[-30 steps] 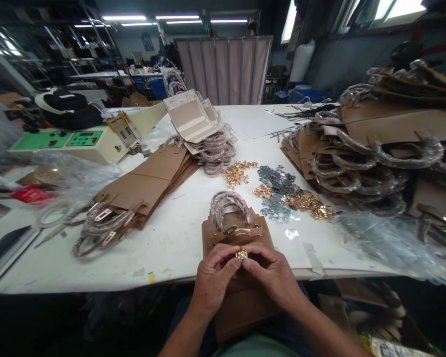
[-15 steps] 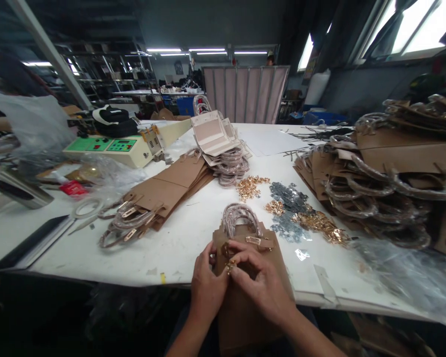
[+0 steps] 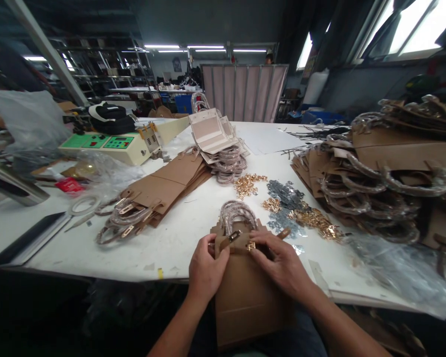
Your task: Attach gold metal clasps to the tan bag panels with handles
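Observation:
A brown handbag panel (image 3: 252, 302) lies over the table's front edge and hangs toward my lap, its plastic-wrapped handles (image 3: 239, 210) pointing away from me. With thumb and fingers, my left hand (image 3: 209, 270) grips the left end of a short brown strap (image 3: 227, 243) that carries a gold metal plate (image 3: 235, 236). On the right side of the panel, my right hand (image 3: 282, 260) pinches a small gold metal fitting (image 3: 251, 245) against the leather. Another strap end (image 3: 284, 233) sticks out beyond the right fingers. My fingers hide parts of both straps.
Gold fittings (image 3: 314, 220) and grey metal plates (image 3: 286, 196) lie in heaps beyond my right hand. Brown panels are stacked left (image 3: 163, 186) and right (image 3: 394, 148). A green-faced machine (image 3: 107, 144), a notebook (image 3: 31, 238) and a tape roll (image 3: 83, 205) sit leftward.
My right hand has moved right, from beside the left thumb to the panel's right side, with the gold fitting. The left strap now shows its gold plate; the right strap has swung outward.

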{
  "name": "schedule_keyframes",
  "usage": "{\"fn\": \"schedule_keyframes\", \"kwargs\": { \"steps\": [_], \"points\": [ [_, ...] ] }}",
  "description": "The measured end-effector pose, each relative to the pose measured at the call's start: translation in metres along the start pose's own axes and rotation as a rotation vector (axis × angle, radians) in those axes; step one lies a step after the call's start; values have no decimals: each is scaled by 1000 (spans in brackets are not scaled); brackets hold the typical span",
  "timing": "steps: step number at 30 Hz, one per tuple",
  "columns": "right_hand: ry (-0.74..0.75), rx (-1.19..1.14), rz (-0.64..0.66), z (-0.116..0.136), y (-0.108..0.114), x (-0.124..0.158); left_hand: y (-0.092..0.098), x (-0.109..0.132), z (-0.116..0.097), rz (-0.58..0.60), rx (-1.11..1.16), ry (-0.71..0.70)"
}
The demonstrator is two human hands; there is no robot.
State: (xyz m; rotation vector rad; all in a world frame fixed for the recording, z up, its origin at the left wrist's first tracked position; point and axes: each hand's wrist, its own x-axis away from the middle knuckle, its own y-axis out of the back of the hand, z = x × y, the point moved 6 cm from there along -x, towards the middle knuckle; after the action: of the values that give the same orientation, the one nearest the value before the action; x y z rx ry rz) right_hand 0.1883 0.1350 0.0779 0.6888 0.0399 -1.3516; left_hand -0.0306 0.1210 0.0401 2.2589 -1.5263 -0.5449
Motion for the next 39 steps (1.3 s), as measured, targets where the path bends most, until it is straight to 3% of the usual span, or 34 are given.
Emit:
{"fn": "schedule_keyframes", "kwargs": {
  "steps": [6,11,24,33,39],
  "points": [
    [106,259,64,-12,26,3,-18,13,-8,145,690,194],
    [129,352,166,-12,27,0,-39,22,-18,478,1054,411],
    [270,581,280,0,18,-18,-62,27,-18,595,1326,631],
    [314,733,417,-2,1,-29,-69,24,-10,628,1319,656],
    [347,731,515,-6,3,-33,-68,21,-13,631,1353,635]
  ]
}}
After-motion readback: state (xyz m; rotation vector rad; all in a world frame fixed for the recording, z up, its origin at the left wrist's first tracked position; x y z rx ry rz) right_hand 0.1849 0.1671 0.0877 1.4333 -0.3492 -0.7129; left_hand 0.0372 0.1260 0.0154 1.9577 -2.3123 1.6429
